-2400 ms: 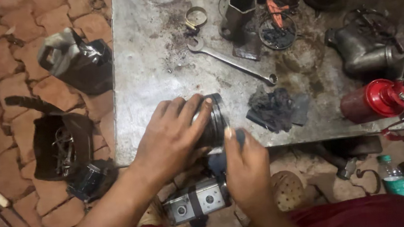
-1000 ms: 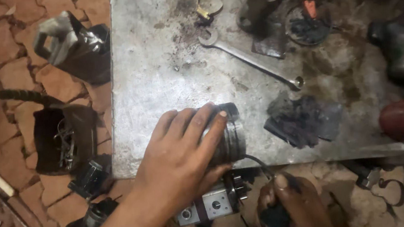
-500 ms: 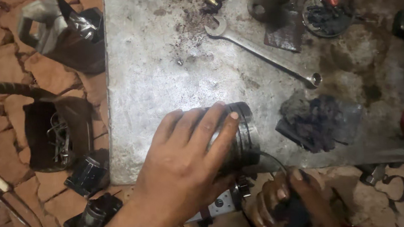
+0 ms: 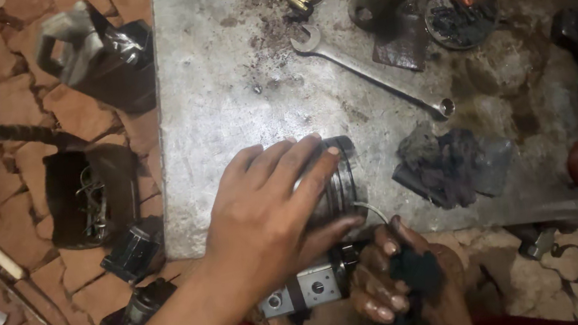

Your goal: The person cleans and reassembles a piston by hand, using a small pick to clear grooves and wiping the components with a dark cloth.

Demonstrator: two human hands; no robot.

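Piston point(image 4: 336, 179) gripped by left hand point(image 4: 266, 214); right hand point(image 4: 406, 278) clutches black rag point(image 4: 413, 274).

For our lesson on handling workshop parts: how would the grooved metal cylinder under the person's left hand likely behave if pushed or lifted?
The grooved metal cylinder lies on its side on the metal table, so it would probably roll if released. It looks like solid metal, so it is likely stiff and fairly heavy. The grime around suggests it may be slippery; the left hand spreads over it.

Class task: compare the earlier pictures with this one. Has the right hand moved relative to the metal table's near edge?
Yes. The right hand, earlier up at the piston on the metal table, has dropped below the table's near edge, clutching a black rag.
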